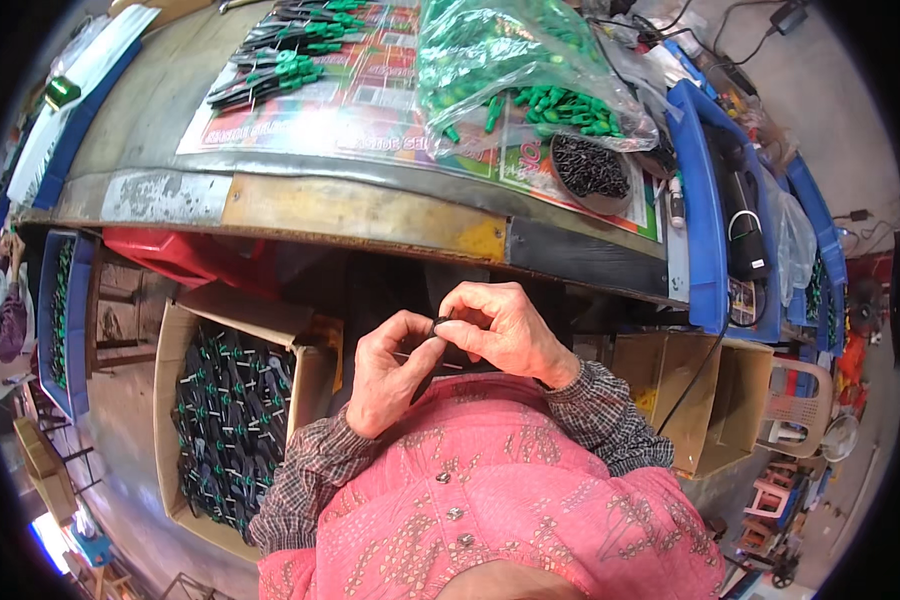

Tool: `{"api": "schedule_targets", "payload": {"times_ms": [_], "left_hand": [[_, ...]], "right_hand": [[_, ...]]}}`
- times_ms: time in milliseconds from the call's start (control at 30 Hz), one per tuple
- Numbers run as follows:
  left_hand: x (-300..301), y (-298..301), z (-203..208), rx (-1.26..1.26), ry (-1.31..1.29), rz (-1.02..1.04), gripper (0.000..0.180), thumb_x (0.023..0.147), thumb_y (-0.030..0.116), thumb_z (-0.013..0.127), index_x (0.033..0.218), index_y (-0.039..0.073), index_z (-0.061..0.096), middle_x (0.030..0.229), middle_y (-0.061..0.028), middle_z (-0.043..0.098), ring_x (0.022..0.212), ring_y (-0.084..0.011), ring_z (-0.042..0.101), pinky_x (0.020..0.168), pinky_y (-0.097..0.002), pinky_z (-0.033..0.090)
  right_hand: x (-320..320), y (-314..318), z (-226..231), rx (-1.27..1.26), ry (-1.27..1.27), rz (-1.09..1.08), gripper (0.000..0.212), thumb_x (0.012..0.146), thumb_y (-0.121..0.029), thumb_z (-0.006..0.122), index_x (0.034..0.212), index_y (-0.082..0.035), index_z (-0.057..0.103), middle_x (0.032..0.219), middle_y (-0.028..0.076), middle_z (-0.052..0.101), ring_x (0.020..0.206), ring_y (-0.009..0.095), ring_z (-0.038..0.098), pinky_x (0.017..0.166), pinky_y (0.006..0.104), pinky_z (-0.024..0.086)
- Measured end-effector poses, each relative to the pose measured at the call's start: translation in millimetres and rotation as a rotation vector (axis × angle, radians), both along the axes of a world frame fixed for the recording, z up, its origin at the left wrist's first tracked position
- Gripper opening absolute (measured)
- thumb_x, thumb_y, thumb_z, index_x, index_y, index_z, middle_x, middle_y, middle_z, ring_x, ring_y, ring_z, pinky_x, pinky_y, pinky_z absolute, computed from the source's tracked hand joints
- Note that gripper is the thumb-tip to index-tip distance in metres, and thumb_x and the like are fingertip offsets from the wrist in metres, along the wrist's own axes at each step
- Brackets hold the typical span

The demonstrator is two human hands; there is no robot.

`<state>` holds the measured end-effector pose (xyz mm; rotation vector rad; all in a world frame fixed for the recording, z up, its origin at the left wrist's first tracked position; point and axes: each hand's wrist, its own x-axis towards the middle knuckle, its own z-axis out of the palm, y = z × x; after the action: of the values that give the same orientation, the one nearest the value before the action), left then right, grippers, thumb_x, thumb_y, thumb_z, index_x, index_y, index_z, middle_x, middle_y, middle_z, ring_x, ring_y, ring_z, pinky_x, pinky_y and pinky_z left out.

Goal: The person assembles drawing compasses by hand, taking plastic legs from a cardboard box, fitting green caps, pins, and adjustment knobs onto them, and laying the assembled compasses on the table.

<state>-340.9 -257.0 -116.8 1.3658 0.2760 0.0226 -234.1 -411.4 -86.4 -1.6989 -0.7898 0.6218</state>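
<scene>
In front of my chest, below the table edge, my two hands meet at a small black part (438, 324). My left hand (390, 368) pinches it between thumb and fingertips. From the other side, my right hand (505, 325) closes its thumb and forefinger on the same part. A thin metal pin shows by the left fingers. Most of the part is hidden, so its exact kind cannot be made out. On the table above lie a clear plastic bag (560, 75) of green plastic pieces and a container of small black pieces (590, 168).
Black-and-green assembled pieces (270, 78) lie in rows on printed sheets. At left, a cardboard box (168, 400) holds many similar pieces with metal pins. Another open carton (735, 400) stands at right. Blue bins (705, 210) flank the worn table edge (360, 210). A black cable hangs at right.
</scene>
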Motion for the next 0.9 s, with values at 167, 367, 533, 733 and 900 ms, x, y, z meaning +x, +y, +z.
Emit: {"api": "schedule_targets", "payload": {"times_ms": [167, 367, 533, 733, 900], "left_hand": [[9.2, -0.9, 4.8, -0.148, -0.023, -0.008, 0.005, 0.090, 0.003, 0.064, 0.091, -0.001, 0.063, 0.076, 0.0034, 0.059, 0.069, -0.0014, 0.050, 0.061, -0.0184, 0.042], [19.0, -4.9, 16.8, -0.111, -0.066, 0.012, 0.008, 0.091, 0.007, 0.064, 0.095, 0.001, 0.064, 0.069, 0.0038, 0.056, 0.055, -0.0012, 0.043, 0.050, -0.0172, 0.033], [20.6, -0.7, 15.5, -0.127, -0.067, 0.023, 0.008, 0.091, 0.007, 0.064, 0.095, 0.001, 0.064, 0.069, 0.0043, 0.056, 0.055, -0.0010, 0.043, 0.050, -0.0172, 0.032], [22.5, 11.2, 8.2, -0.099, -0.052, 0.038, 0.008, 0.091, 0.008, 0.065, 0.095, 0.001, 0.064, 0.069, 0.0045, 0.056, 0.055, -0.0005, 0.043, 0.049, -0.0168, 0.032], [23.6, 17.3, 2.3, -0.130, -0.007, 0.047, 0.008, 0.091, 0.008, 0.065, 0.094, 0.001, 0.064, 0.069, 0.0046, 0.056, 0.055, -0.0004, 0.043, 0.050, -0.0167, 0.032]], "right_hand": [[3.0, -0.1, 14.6, -0.039, 0.143, -0.087, 0.013, 0.088, -0.009, 0.068, 0.088, 0.002, 0.061, 0.070, 0.004, 0.061, 0.059, 0.007, 0.055, 0.054, 0.0257, 0.047], [50.5, -9.2, 49.0, -0.032, -0.341, -0.095, 0.008, 0.087, -0.004, 0.067, 0.092, 0.002, 0.065, 0.079, 0.003, 0.061, 0.062, 0.007, 0.057, 0.053, 0.0229, 0.047], [115.1, -1.9, 65.6, -0.186, -0.953, -0.306, 0.008, 0.083, -0.009, 0.066, 0.086, -0.002, 0.065, 0.081, 0.011, 0.060, 0.074, 0.031, 0.062, 0.065, 0.0389, 0.048], [168.8, 24.1, 56.7, -0.362, -1.358, -0.171, 0.004, 0.078, -0.006, 0.061, 0.081, -0.005, 0.061, 0.088, 0.008, 0.058, 0.081, 0.027, 0.062, 0.067, 0.0383, 0.052], [186.6, 40.6, 45.7, -0.512, -1.541, -0.018, 0.001, 0.076, -0.007, 0.057, 0.075, -0.006, 0.058, 0.089, 0.006, 0.058, 0.083, 0.024, 0.061, 0.066, 0.0353, 0.054]]}}
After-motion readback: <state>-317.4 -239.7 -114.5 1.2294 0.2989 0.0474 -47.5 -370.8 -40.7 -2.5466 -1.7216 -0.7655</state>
